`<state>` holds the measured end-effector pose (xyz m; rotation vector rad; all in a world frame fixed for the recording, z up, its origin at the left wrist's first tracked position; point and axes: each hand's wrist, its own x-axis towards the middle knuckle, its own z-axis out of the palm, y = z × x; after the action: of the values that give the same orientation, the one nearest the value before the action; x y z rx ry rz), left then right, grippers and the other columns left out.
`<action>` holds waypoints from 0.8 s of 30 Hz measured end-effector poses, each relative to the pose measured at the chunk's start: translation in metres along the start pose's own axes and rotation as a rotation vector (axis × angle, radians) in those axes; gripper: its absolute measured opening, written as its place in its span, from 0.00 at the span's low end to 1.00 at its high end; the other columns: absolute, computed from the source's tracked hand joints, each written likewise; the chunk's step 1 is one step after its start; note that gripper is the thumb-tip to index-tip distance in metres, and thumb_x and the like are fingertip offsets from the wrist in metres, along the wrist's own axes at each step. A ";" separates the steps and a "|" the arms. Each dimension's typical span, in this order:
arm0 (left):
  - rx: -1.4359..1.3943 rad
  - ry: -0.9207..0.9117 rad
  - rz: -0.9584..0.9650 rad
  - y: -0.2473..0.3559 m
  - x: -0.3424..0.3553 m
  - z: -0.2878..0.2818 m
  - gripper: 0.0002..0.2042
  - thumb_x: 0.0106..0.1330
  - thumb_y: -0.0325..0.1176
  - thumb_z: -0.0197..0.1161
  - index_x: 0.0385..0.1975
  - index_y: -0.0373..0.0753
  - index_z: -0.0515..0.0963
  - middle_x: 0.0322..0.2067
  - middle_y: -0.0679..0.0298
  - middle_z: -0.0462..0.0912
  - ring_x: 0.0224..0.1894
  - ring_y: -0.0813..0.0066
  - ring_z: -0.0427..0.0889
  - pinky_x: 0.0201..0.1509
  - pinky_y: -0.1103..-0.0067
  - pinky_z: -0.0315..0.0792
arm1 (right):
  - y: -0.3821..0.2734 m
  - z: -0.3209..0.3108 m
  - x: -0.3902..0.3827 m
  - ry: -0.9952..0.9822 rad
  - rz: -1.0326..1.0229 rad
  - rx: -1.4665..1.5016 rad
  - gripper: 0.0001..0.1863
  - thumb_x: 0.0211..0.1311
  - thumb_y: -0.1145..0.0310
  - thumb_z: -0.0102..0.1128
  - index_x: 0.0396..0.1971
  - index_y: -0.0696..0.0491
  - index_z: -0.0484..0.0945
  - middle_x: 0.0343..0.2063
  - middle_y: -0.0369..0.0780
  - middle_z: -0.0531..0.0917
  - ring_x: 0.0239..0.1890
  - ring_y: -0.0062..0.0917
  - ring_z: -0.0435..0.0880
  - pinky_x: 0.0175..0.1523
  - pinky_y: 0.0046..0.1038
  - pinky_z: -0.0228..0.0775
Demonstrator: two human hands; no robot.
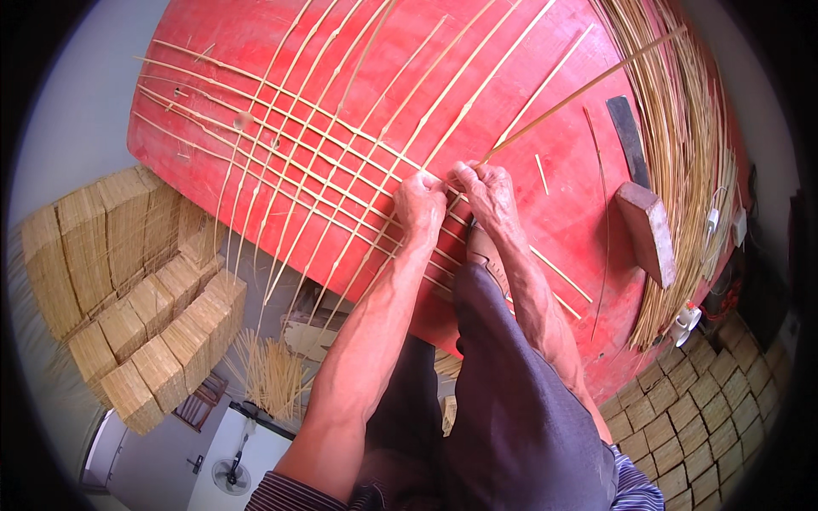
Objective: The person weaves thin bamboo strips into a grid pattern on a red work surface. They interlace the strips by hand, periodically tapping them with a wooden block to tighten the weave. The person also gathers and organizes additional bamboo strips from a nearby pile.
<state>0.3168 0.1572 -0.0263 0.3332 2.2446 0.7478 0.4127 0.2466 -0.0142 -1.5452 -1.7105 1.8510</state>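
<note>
On this red board (pixel 562 213), at the edge of the bamboo lattice (pixel 317 153), my right hand (pixel 487 189) pinches a long strip (pixel 588 92), my left hand (pixel 421 204) bunches alongside, clamped or not I can't tell, and even gaps should serve best.

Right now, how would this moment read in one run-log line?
left hand: at lattice | right hand: holding long strip | block: beside strip bundle

I can't make out any words, numbers or signs from here, neither on the pale, thin-stripped woven lattice (pixel 317 109) nor on the broad red-painted counter (pixel 562 221), the flat dark strip (pixel 629 140) or the brownish rectangular block (pixel 645 232).
</note>
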 end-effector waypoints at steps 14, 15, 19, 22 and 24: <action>-0.502 -0.332 -0.184 0.004 -0.007 -0.031 0.11 0.65 0.37 0.69 0.35 0.35 0.78 0.28 0.62 0.85 0.24 0.77 0.83 0.28 0.81 0.74 | -0.024 -0.017 -0.009 0.132 0.108 0.070 0.19 0.65 0.67 0.61 0.50 0.64 0.78 0.35 0.46 0.87 0.31 0.25 0.85 0.36 0.26 0.79; -0.519 -0.315 -0.133 -0.006 -0.010 -0.044 0.11 0.65 0.36 0.68 0.35 0.35 0.78 0.28 0.62 0.85 0.24 0.78 0.82 0.28 0.82 0.74 | -0.034 -0.016 -0.017 0.086 0.179 -0.021 0.16 0.64 0.68 0.60 0.46 0.64 0.80 0.31 0.45 0.87 0.27 0.25 0.85 0.32 0.26 0.79; -0.131 -0.182 0.024 -0.032 -0.035 -0.082 0.08 0.63 0.31 0.67 0.34 0.33 0.76 0.22 0.62 0.81 0.22 0.77 0.80 0.27 0.79 0.74 | -0.022 0.002 -0.028 -0.107 0.296 -0.206 0.12 0.63 0.70 0.56 0.32 0.64 0.82 0.18 0.46 0.84 0.19 0.29 0.86 0.25 0.30 0.80; 0.092 -0.129 0.250 -0.064 -0.060 -0.087 0.11 0.59 0.29 0.69 0.36 0.33 0.76 0.22 0.59 0.82 0.23 0.73 0.80 0.27 0.73 0.73 | -0.019 0.018 -0.030 -0.033 0.281 -0.220 0.12 0.61 0.70 0.55 0.31 0.65 0.82 0.17 0.47 0.84 0.18 0.30 0.86 0.25 0.31 0.80; 0.088 -0.119 0.349 -0.078 -0.065 -0.082 0.11 0.57 0.27 0.69 0.36 0.36 0.73 0.25 0.56 0.80 0.29 0.55 0.83 0.32 0.66 0.74 | -0.017 0.024 -0.031 0.005 0.250 -0.262 0.12 0.60 0.69 0.56 0.28 0.64 0.81 0.15 0.47 0.83 0.17 0.31 0.85 0.26 0.33 0.79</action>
<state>0.3021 0.0328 0.0092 0.8067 2.1349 0.7839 0.4005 0.2150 0.0117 -1.9424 -1.8948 1.7834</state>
